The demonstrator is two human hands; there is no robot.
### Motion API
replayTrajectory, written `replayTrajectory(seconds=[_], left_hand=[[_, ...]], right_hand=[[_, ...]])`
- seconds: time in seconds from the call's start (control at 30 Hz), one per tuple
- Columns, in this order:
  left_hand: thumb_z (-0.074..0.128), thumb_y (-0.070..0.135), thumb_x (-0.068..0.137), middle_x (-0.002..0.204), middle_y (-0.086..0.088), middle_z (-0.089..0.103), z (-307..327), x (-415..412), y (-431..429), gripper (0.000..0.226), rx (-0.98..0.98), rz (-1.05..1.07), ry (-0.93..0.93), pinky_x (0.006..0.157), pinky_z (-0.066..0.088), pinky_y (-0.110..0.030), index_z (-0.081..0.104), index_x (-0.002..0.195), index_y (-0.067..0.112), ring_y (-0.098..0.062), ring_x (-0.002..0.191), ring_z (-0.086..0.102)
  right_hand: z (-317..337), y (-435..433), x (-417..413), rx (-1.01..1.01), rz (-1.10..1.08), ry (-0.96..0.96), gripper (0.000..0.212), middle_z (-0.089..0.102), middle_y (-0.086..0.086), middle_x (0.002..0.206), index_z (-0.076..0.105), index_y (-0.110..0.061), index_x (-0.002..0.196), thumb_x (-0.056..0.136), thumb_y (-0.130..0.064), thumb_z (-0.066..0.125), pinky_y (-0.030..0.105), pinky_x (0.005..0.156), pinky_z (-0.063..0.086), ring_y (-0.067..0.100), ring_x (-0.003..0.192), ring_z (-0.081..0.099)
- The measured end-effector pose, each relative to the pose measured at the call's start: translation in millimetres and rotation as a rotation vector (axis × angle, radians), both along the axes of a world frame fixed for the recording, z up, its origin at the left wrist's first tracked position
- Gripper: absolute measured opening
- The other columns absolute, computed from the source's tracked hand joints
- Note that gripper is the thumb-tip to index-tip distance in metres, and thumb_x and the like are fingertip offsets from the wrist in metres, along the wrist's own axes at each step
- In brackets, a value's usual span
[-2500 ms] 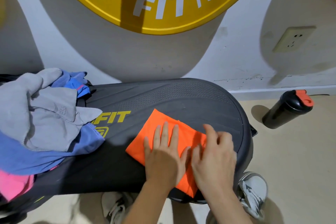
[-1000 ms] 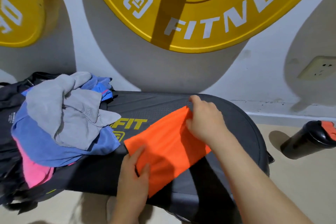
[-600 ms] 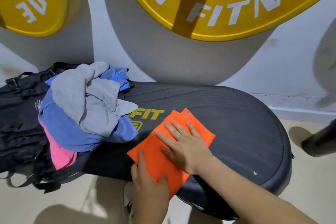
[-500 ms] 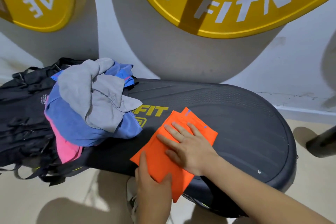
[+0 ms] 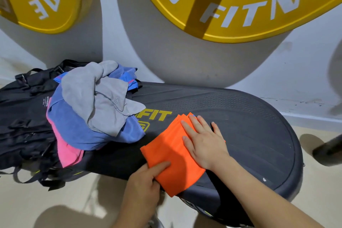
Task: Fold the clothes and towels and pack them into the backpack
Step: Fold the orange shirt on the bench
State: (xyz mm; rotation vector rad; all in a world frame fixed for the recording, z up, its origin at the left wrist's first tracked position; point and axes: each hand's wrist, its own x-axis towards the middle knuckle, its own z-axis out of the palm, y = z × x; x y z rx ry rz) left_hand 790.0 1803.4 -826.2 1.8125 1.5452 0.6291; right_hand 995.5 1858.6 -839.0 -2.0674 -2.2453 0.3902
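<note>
A folded orange cloth [image 5: 171,155] lies on the near side of a black oval platform [image 5: 249,122]. My right hand [image 5: 203,140] rests flat on its right half, fingers spread. My left hand [image 5: 146,183] pinches the cloth's near left edge between thumb and forefinger. To the left, a heap of unfolded laundry sits on the platform's end: a grey cloth [image 5: 100,96] on top, a blue one [image 5: 74,127] under it, a pink one [image 5: 67,152] at the bottom. The black backpack [image 5: 22,116] lies at the far left, partly under the heap.
Two large yellow weight plates [image 5: 240,5] lean against the white wall behind the platform. A dark bottle [image 5: 327,146] lies on the beige floor at the right edge. Backpack straps [image 5: 27,177] trail onto the floor at the lower left.
The orange cloth has been folded over once more into a smaller stack. My right hand has come down flat on it, and my left hand has taken hold of its near edge.
</note>
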Motion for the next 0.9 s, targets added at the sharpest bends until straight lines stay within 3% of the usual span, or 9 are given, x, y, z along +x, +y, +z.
replayTrajectory(seconds=[0.1,0.2,0.37,0.5,0.57,0.63,0.7,0.77,0.9], left_hand=[[0.045,0.026,0.064,0.093,0.015,0.066,5,-9,13,0.057,0.166,-0.127,0.206,0.068,0.044,-0.011,0.051,0.113,0.053,-0.005,0.081,0.059],[0.042,0.027,0.062,0.084,0.005,0.051,14,-11,26,0.04,0.386,-0.221,0.396,0.056,0.048,-0.028,0.057,0.099,0.036,-0.014,0.074,0.049],[0.047,0.03,0.067,0.122,0.002,0.056,49,-4,51,0.024,0.631,-0.519,0.561,0.091,0.035,-0.04,0.068,0.079,0.033,-0.023,0.114,0.048],[0.044,0.031,0.073,0.08,0.014,0.066,59,-1,67,0.015,0.581,-0.821,0.62,0.095,0.035,-0.034,0.059,0.076,0.03,-0.007,0.086,0.064],[0.04,0.033,0.078,0.059,0.01,0.058,61,6,70,0.014,0.53,-0.797,0.689,0.094,0.039,-0.039,0.052,0.072,0.028,-0.009,0.061,0.059],[0.032,0.036,0.085,0.061,0.003,0.062,68,24,68,0.027,0.418,-0.796,0.753,0.09,0.045,-0.041,0.056,0.081,0.025,-0.015,0.06,0.06],[0.028,0.04,0.094,0.084,-0.004,0.068,71,40,65,0.032,0.333,-0.807,0.771,0.074,0.044,-0.035,0.055,0.097,0.022,-0.023,0.076,0.062],[0.031,0.044,0.099,0.101,-0.007,0.066,70,52,60,0.031,0.245,-0.799,0.802,0.066,0.034,-0.034,0.051,0.107,0.021,-0.028,0.09,0.06],[0.051,0.047,0.091,0.079,0.0,0.062,74,53,55,0.029,0.119,-0.763,0.637,0.059,0.03,-0.028,0.045,0.075,0.024,-0.018,0.076,0.055]], right_hand=[[-1,0,-1,-0.013,0.0,-0.007,0.078,0.0,-0.004,0.162,0.006,-0.037,0.152,0.08,-0.057,-0.012,0.048,0.117,0.004,0.018,0.149,0.001],[-1,0,0,-0.018,0.024,-0.008,0.077,0.001,-0.003,0.162,0.005,-0.034,0.153,0.082,-0.056,-0.012,0.048,0.117,0.005,0.018,0.149,0.001],[-2,4,8,-0.004,0.086,0.072,0.063,0.0,-0.005,0.162,0.002,-0.033,0.153,0.094,-0.053,0.013,0.047,0.118,0.003,0.014,0.149,-0.001],[25,2,7,0.0,0.001,0.338,0.061,0.013,-0.016,0.159,0.018,-0.041,0.15,0.093,-0.054,0.038,0.045,0.117,0.006,0.007,0.148,0.004],[57,-10,9,-0.119,-0.103,0.654,0.063,0.043,-0.015,0.145,0.046,-0.038,0.137,0.083,-0.07,0.044,0.039,0.115,0.023,0.006,0.138,0.032],[87,-32,9,-0.341,-0.029,0.843,0.061,0.056,-0.014,0.127,0.055,-0.037,0.125,0.074,-0.071,0.061,0.037,0.105,0.037,0.005,0.12,0.049],[96,-57,2,-0.426,0.055,0.593,0.065,0.046,-0.021,0.127,0.042,-0.044,0.126,0.069,-0.059,0.068,0.039,0.1,0.036,0.003,0.119,0.042],[84,-73,-11,-0.214,-0.02,0.343,0.056,0.041,-0.019,0.122,0.038,-0.041,0.125,0.073,-0.043,0.061,0.038,0.092,0.033,0.008,0.117,0.042],[62,-82,-21,0.009,-0.205,0.264,0.042,0.051,-0.01,0.109,0.046,-0.036,0.116,0.078,-0.019,0.047,0.036,0.079,0.04,0.024,0.096,0.056]])
